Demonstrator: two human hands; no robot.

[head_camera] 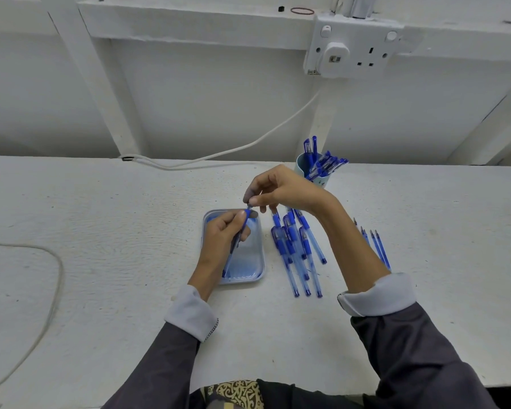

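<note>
**Pen held over tray, tip pinched**

At the table's (pixel 101 231) far edge, 1 cup (pixel 303 162) holds a bunch of blue pens (pixel 325 165), too crowded to count. Over the shallow tray (pixel 257 261), whose contents are unclear, the left hand (pixel 222 234) grips 1 pen (pixel 236 240) while the right hand (pixel 283 187) pinches its tip. About 6 loose pens (pixel 295 249) lie just right of the tray, with 5 refills (pixel 376 246) beyond them. The table runs wide to the left, where 1 cable (pixel 53 290) lies.

We see a white table (pixel 101 219) bearing a clear tray (pixel 250 258) at centre. Loose blue pens (pixel 295 252) lie just right of it, refills (pixel 377 247) farther right, a pen cup (pixel 303 165) behind, and a cable (pixel 60 270) at left.
</note>
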